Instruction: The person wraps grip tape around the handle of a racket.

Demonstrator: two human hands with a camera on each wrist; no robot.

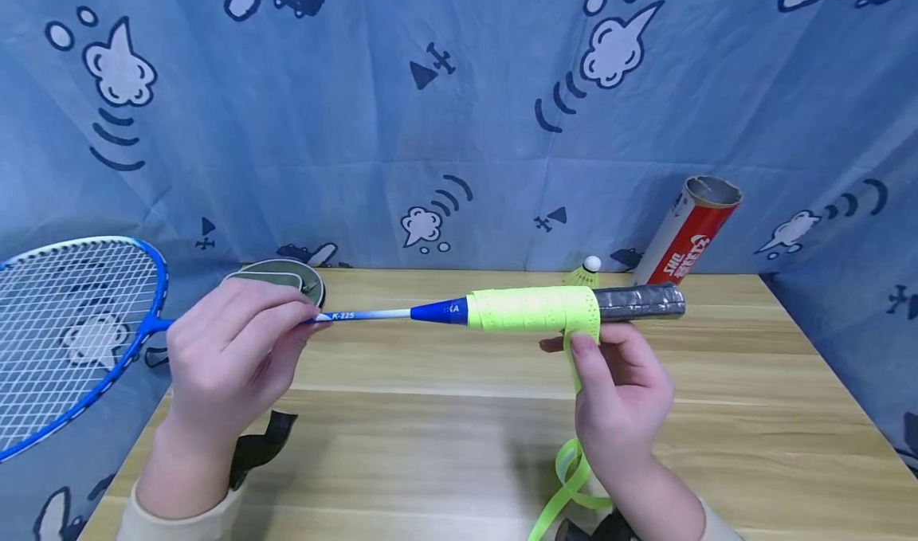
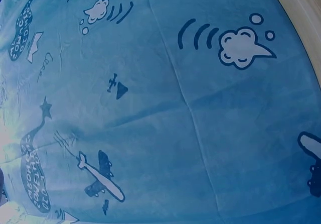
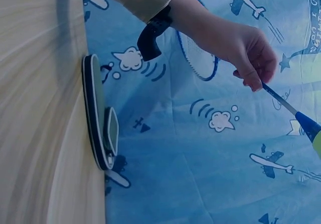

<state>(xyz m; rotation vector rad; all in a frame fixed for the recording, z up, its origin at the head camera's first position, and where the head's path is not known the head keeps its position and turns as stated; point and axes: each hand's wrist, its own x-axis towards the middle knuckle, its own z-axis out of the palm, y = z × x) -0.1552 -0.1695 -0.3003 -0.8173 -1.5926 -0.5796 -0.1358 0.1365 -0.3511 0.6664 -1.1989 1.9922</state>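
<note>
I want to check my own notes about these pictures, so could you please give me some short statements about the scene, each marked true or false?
1. The left hand pinches the shaft. True.
2. The tape covers the whole handle. False: the handle's black end is not covered by it.
3. The right hand holds the tape. True.
4. In the head view, the tube is left of the shuttlecock. False: the tube is right of the shuttlecock.
5. The strings show at the left of the head view. True.
</note>
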